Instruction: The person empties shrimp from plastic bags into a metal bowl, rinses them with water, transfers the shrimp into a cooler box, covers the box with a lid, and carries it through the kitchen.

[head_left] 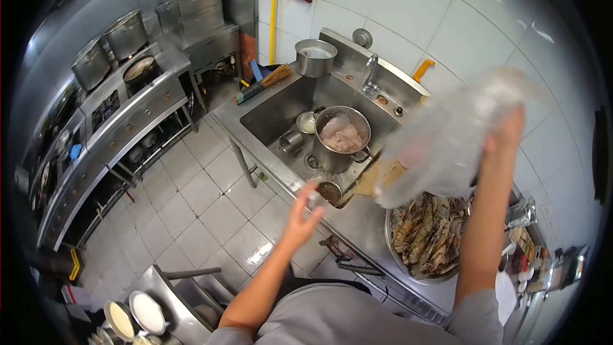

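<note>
My right hand (506,129) is raised on the right, closed around a clear plastic bag (434,147) that is smeared by motion. Over the front edge of the sink, my left hand (300,218) hovers with its fingers apart and nothing in it. A large metal bowl heaped with raw prawns (431,233) stands on the steel counter below the bag. Inside the sink (255,118), a metal pot (338,158) contains pale pink raw meat (343,133). The bag partly hides a brownish flat piece (377,177) beside the pot.
A tap (370,73) rises behind the sink. Another pot (316,57) and a stick broom (271,83) rest on its rim. A small bowl (306,122) and a metal cup (291,142) lie in the basin. Stoves with pots (91,64) line the left wall.
</note>
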### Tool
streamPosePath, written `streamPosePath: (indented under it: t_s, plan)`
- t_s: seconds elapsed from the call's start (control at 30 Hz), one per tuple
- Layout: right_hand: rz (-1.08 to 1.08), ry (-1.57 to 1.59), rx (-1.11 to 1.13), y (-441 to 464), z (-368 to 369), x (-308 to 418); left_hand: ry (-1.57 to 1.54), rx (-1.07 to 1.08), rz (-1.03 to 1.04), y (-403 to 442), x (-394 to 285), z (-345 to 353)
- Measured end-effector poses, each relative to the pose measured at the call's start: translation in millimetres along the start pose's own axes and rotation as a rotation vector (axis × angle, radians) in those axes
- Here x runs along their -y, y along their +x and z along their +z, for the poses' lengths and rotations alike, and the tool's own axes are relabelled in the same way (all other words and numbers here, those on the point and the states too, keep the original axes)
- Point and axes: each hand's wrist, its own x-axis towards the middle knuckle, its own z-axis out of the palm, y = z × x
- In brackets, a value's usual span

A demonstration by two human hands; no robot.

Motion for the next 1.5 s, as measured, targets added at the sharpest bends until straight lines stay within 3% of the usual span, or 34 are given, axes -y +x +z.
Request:
streamPosePath:
  t_s: [0.03,0.1,0.13,0.17,0.2,0.27,0.3,0.33,0.37,0.4,0.43,0.47,0.5,0.53,0.57,0.63,0.7,0.73,0.8,0.83,0.87,0.9,0.97,1.03,1.1,1.13,1.17,1.2,1.23,1.27,1.3,1.37,1.47,1.5]
  plan:
    - [0.031,0.089,0.053,-3.9,33.1,-11.1,-0.049,-0.085,-0.006,2.6,11.4,-26.0]
    - [0.096,-0.018,0.308,-29.0,88.7,-25.0,-0.088,-0.186,0.031,14.7,-22.6,-75.6]
    - [0.105,-0.399,0.499,-27.8,107.5,-36.1,-0.083,-0.215,0.092,21.2,-37.2,-95.3]
    - [0.119,-0.248,0.433,-47.6,140.5,-53.6,-0.077,-0.246,0.152,27.9,-52.3,-107.3]
    - [0.067,-0.42,0.471,-79.1,167.2,-35.7,-0.081,-0.236,0.151,34.3,-75.3,-111.3]
    - [0.04,-0.341,0.82,-107.3,203.7,-57.6,0.024,-0.269,0.284,47.7,-111.6,-118.4]
    - [0.056,-0.06,0.912,-131.9,222.2,-76.4,0.029,-0.258,0.282,56.7,-111.6,-121.5]
    - [0.173,0.031,1.045,-151.5,238.3,-90.8,0.13,-0.3,0.341,65.8,-110.7,-124.3]
    - [0.157,0.154,1.127,-174.1,251.3,-106.2,0.231,-0.339,0.4,73.4,-108.3,-127.6]
    - [0.211,0.336,1.19,-199.0,263.0,-121.2,0.277,-0.333,0.28,73.2,-81.2,-142.9]
    - [0.162,0.323,1.277,-217.0,269.0,-128.5,0.323,-0.322,0.16,70.5,-52.9,-160.5]
    - [0.112,0.309,1.362,-231.6,273.5,-136.3,0.441,-0.434,0.2,75.2,-52.6,-166.4]
    - [-0.04,0.318,1.305,-248.6,276.8,-148.7,0.558,-0.544,0.246,82.5,-51.6,-172.5]
    - [-0.187,0.319,1.242,-256.8,278.8,-164.4,0.332,-0.599,0.079,75.2,-29.1,-188.9]
    - [-0.172,0.313,1.215,-250.9,276.8,-179.0,0.108,-0.649,-0.1,66.3,-5.4,-211.0]
    - [-0.312,0.108,1.069,-234.9,262.1,-210.3,-0.045,-0.792,-0.031,80.7,10.0,-252.2]
    - [0.192,0.017,1.111,-199.3,234.1,-287.1,0.006,-0.862,0.057,105.6,-3.3,-283.1]
    - [0.44,-0.219,1.041,-182.8,214.5,-331.7,-0.214,-0.92,0.005,110.1,24.9,-335.3]
    - [0.647,-0.181,0.895,-167.0,133.5,-473.9,-0.371,-0.945,-0.049,129.9,29.7,-383.7]
    - [0.914,-0.548,0.855,-159.2,104.0,-504.6,-0.417,-0.952,-0.101,142.7,26.2,-397.0]
    - [0.723,-1.119,1.339,-164.4,76.3,-547.6,-0.462,-0.96,-0.151,155.0,24.9,-411.2]
    - [0.692,-1.299,1.431,-177.2,61.4,-546.4,-0.467,-0.955,-0.205,159.5,32.6,-438.4]
    - [0.952,-1.426,0.935,-235.5,25.2,-617.5,-0.48,-1.0,-0.245,168.0,32.6,-461.9]
    - [0.954,-1.514,1.428,-268.3,4.6,-664.5,-0.432,-1.045,-0.269,175.1,25.5,-468.4]
    - [1.043,-1.299,0.572,-290.9,13.7,-653.7,-0.425,-0.955,-0.263,171.9,37.0,-481.0]
    - [1.199,-1.407,0.841,-270.4,37.0,-636.3,-0.425,-0.966,-0.248,177.2,44.5,-480.1]
    - [1.437,-1.277,0.582,-274.4,40.6,-638.5,-0.406,-0.987,-0.327,180.6,49.2,-475.4]
    - [1.192,-1.095,0.604,-302.7,23.3,-665.6,-0.375,-1.045,-0.371,183.3,49.0,-482.0]
    - [1.148,-1.25,0.937,-301.4,12.3,-681.8,-0.374,-1.04,-0.378,185.2,55.4,-489.6]
    - [1.141,-1.266,0.951,-294.4,19.3,-670.0,-0.27,-1.07,-0.365,189.8,60.8,-494.0]
    - [1.275,-1.208,0.914,-351.8,-33.1,-758.4,-0.245,-1.077,-0.356,201.1,63.6,-495.0]
    - [1.017,-1.315,1.006,-399.4,-72.1,-809.9,-0.216,-1.038,-0.329,230.9,70.4,-503.0]
    - [1.052,-1.515,0.956,-395.5,-61.6,-805.1,-0.223,-0.928,-0.276,292.8,74.0,-502.9]
    - [1.002,-1.528,1.101,-378.4,-51.6,-782.2,-0.235,-0.91,-0.23,318.6,74.8,-489.7]
